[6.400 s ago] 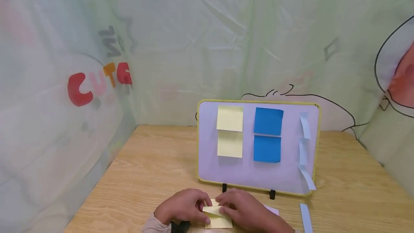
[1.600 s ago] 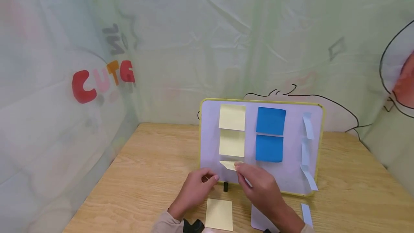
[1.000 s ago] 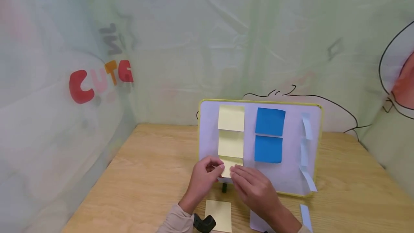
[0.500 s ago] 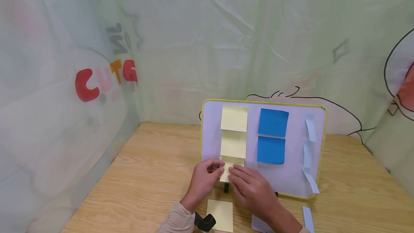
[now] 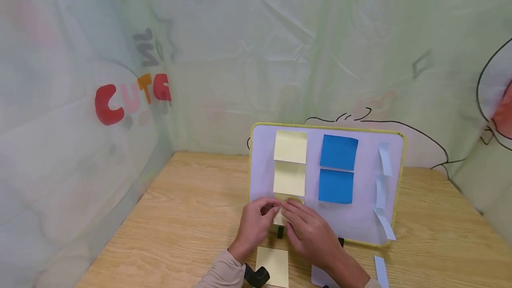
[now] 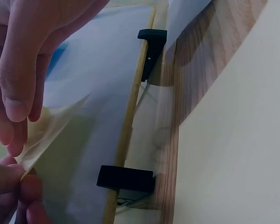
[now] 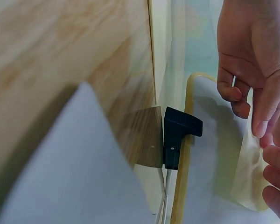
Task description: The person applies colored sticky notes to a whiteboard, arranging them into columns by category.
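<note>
In the head view, a pale yellow sticky note (image 5: 278, 219) is at the lower left of the whiteboard (image 5: 262, 168), below two yellow notes (image 5: 290, 146) in a column. My left hand (image 5: 256, 222) pinches its left edge between thumb and fingers. Extended fingers of my right hand (image 5: 312, 232) press on the note near its top. The left wrist view shows the note (image 6: 49, 135) curving away from the board, with its free edge lifted. Much of the note is covered by both hands in the head view.
Two blue notes (image 5: 336, 186) and several light blue strips (image 5: 380, 190) hang on the board's right. Black feet (image 5: 280, 232) hold it up. On the table lie a yellow pad (image 5: 276, 259), a lilac pad (image 5: 323, 276) and a light blue strip (image 5: 381, 271).
Both hands were at the yellow pad on the table, lifting a note. The right hand brought it to the board; the left then took its edge. Lately the right fingers slid up it.
</note>
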Tool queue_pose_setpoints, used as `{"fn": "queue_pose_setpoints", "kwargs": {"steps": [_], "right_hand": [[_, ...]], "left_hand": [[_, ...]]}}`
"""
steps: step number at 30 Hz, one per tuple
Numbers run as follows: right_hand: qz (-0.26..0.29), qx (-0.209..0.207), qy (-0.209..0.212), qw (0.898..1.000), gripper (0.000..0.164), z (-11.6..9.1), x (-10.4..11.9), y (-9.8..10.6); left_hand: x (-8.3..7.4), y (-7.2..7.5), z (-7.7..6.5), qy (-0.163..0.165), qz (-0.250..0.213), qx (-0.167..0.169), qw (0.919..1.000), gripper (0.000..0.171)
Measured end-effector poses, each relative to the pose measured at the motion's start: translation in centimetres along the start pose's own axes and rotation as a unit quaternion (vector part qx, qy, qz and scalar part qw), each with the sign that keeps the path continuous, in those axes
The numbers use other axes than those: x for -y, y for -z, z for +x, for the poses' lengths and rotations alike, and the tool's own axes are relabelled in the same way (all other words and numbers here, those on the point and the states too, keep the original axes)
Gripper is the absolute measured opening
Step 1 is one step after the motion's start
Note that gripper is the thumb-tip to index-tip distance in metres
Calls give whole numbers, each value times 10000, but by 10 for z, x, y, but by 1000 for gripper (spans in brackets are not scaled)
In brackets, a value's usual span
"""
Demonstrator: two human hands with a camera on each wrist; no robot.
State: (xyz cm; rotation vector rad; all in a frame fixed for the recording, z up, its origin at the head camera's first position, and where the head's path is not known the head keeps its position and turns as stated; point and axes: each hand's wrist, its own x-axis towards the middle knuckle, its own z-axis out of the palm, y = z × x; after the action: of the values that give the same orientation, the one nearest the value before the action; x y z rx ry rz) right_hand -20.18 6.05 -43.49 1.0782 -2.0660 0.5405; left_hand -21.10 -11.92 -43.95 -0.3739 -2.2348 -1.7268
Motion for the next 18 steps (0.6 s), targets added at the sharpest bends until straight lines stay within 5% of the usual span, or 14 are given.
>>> {"fn": "queue_pose_setpoints", "kwargs": {"steps": [9, 18], "right_hand": [[-134, 194, -228, 9995, 37, 0, -2, -2], [-178, 307, -363, 9987, 40, -1, -3, -3]], "left_hand": [[4, -2, 0, -70, -59, -61, 9999, 11], [11, -4, 0, -966, 1335, -355, 9857, 14]]}}
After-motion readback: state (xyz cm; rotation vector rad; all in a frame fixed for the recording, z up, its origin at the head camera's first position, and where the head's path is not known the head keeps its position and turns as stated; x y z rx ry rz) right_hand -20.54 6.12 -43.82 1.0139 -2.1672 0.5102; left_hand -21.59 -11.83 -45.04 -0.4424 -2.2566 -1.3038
